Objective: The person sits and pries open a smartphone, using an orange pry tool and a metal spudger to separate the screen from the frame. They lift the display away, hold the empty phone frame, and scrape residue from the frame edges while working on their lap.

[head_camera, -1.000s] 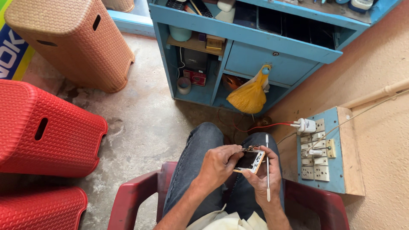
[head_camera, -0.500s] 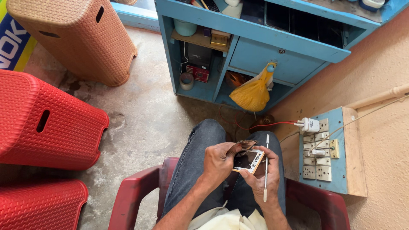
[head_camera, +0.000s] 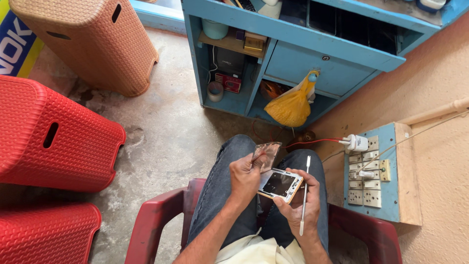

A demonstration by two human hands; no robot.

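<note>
Phone (head_camera: 280, 185) over my lap, cradled in my right hand (head_camera: 300, 200) so it stays level | spudger (head_camera: 304, 195) tucked under same fingers, kept handy | left hand (head_camera: 248, 172) pinching clear film (head_camera: 266, 154) just left of phone, peeling upward

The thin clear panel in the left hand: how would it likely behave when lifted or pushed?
The thin clear panel, pinched at one edge by the left hand above the opened phone, looks light. It seems to hold flat, so probably stiff. Being so thin, it is likely fragile.
</note>
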